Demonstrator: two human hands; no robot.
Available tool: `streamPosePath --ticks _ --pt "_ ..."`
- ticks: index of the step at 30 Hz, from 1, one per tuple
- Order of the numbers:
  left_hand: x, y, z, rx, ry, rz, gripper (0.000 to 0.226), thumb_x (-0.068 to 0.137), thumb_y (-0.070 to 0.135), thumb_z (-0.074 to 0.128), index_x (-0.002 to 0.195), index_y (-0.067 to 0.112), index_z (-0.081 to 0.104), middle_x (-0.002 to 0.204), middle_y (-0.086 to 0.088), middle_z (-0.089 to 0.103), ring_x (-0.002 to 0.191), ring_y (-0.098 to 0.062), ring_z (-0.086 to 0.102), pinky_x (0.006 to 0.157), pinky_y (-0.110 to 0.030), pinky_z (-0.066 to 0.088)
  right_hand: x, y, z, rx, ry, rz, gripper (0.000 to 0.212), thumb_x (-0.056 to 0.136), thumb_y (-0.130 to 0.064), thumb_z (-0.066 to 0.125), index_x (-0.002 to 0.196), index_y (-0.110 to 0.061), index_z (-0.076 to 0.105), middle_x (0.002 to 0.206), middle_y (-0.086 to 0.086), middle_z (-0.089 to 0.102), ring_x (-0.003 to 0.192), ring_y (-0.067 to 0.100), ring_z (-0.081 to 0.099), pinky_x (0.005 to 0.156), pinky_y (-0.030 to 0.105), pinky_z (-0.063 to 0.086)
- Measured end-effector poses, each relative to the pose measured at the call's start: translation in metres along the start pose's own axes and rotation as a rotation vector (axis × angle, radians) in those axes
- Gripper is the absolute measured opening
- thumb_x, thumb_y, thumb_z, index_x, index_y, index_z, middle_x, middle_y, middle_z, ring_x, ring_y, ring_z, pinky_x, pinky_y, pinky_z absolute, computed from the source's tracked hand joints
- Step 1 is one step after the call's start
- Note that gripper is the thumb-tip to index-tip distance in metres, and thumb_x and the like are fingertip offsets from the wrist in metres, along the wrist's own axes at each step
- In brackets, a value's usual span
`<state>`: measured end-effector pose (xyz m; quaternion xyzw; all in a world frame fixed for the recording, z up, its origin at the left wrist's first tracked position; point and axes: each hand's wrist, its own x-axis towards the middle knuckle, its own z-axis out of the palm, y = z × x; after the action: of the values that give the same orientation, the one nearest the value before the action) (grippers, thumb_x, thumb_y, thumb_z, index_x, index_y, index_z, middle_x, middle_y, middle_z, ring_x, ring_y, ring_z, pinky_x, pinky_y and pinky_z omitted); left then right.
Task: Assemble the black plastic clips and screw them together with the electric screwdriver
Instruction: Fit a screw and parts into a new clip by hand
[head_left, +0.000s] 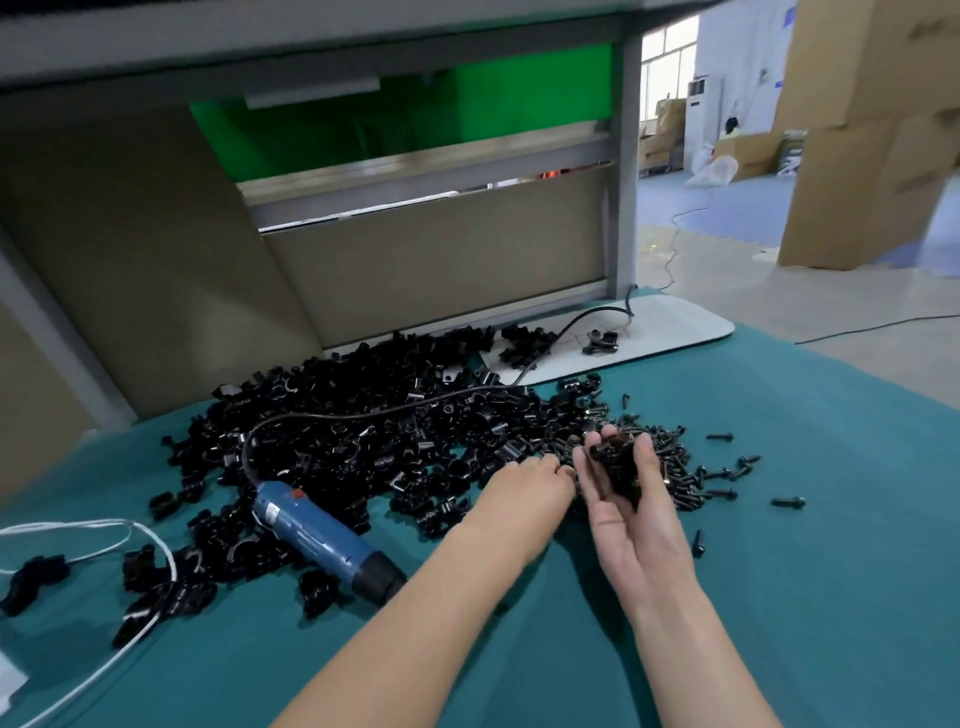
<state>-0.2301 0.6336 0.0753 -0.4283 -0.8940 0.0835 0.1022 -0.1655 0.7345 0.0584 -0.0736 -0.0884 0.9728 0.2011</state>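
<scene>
Carries black parts (618, 467) on the palm-up right hand (623, 535), fingers nearly straight, and dips the left hand (530, 486) into the clip pile (363, 431) on the worktop (779, 571), grip unclear.

The heaped clips (363, 431) are black plastic, smooth and glossy, catching small white glints. The screws (685, 467) beside them look like dark metal with a duller sheen. The screwdriver (322, 535) has a smooth blue plastic body with a soft shine and a matt black nose. Under it all lies a teal cloth (779, 571), matt and faintly creased. The boxes (857, 130) are matt brown cardboard, and the bench frame (621, 182) looks like grey painted metal.
</scene>
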Motion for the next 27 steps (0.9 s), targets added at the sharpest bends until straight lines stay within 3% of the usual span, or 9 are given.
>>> streamPosePath --ticks 4,7,9,12,15,20,24,27 --pt "-0.003 0.008 -0.001 -0.041 -0.04 -0.017 0.033 0.093 -0.005 0.054 0.126 -0.001 0.053 0.122 -0.014 0.049 0.114 -0.033 0.05 0.086 -0.044 0.048 0.001 0.003 0.0 -0.029 0.036 0.012 0.038 0.081 -0.023 0.073 0.11 0.002 0.068 0.106 0.017 0.076 0.097 0.027 0.077 0.082 0.038 0.064" --pt "-0.013 0.008 -0.007 -0.149 -0.05 -0.069 0.023 0.096 0.0 0.055 0.119 0.001 0.055 0.118 -0.013 0.049 0.112 -0.031 0.05 0.088 -0.043 0.048 0.0 0.005 0.0 -0.045 0.051 0.027 0.034 0.08 -0.022 0.075 0.103 0.002 0.072 0.11 0.02 0.076 0.102 0.03 0.076 0.078 0.037 0.064" --pt "-0.025 0.004 -0.013 -0.329 0.049 -0.129 0.011 0.101 0.013 0.053 0.111 0.009 0.054 0.114 -0.009 0.053 0.108 -0.025 0.053 0.088 -0.038 0.046 -0.002 0.007 0.001 -0.065 0.038 0.047 0.037 0.081 -0.023 0.073 0.107 0.002 0.07 0.108 0.019 0.077 0.098 0.028 0.077 0.075 0.035 0.065" --pt "-0.059 -0.01 -0.02 -0.765 0.273 -0.302 0.007 0.101 0.028 0.057 0.096 0.029 0.052 0.092 0.01 0.061 0.083 -0.006 0.058 0.073 -0.022 0.047 -0.006 0.017 0.003 -0.148 -0.026 0.107 0.035 0.085 -0.024 0.07 0.107 0.002 0.068 0.101 0.016 0.076 0.088 0.024 0.077 0.072 0.032 0.064" --pt "-0.105 -0.02 -0.017 -1.088 0.506 -0.438 0.016 0.101 0.033 0.057 0.11 0.046 0.057 0.094 0.02 0.066 0.088 -0.001 0.063 0.074 -0.013 0.048 -0.014 0.034 0.005 -0.329 -0.099 0.219 0.039 0.087 -0.025 0.071 0.113 0.004 0.068 0.11 0.021 0.075 0.092 0.026 0.076 0.071 0.03 0.063" --pt "-0.156 -0.017 -0.003 -1.392 0.754 -0.611 0.017 0.093 0.039 0.061 0.104 0.048 0.069 0.098 0.014 0.076 0.096 -0.002 0.07 0.08 -0.011 0.05 -0.028 0.058 0.01 -0.553 -0.224 0.307 0.04 0.086 -0.023 0.07 0.115 0.004 0.068 0.115 0.022 0.074 0.095 0.029 0.075 0.077 0.034 0.063" --pt "-0.163 -0.019 0.0 -1.392 0.821 -0.65 0.01 0.095 0.036 0.065 0.099 0.043 0.071 0.091 0.013 0.074 0.084 -0.003 0.068 0.07 -0.009 0.049 -0.034 0.067 0.011 -0.657 -0.264 0.309 0.035 0.084 -0.022 0.071 0.111 0.001 0.074 0.114 0.023 0.074 0.095 0.028 0.075 0.077 0.035 0.063" --pt "-0.161 -0.019 0.0 -1.436 0.805 -0.623 0.011 0.095 0.03 0.066 0.098 0.04 0.071 0.092 0.015 0.075 0.083 0.0 0.068 0.07 -0.009 0.048 -0.038 0.071 0.011 -0.729 -0.279 0.297 0.036 0.082 -0.026 0.073 0.109 -0.004 0.076 0.113 0.02 0.075 0.096 0.026 0.075 0.077 0.033 0.062"
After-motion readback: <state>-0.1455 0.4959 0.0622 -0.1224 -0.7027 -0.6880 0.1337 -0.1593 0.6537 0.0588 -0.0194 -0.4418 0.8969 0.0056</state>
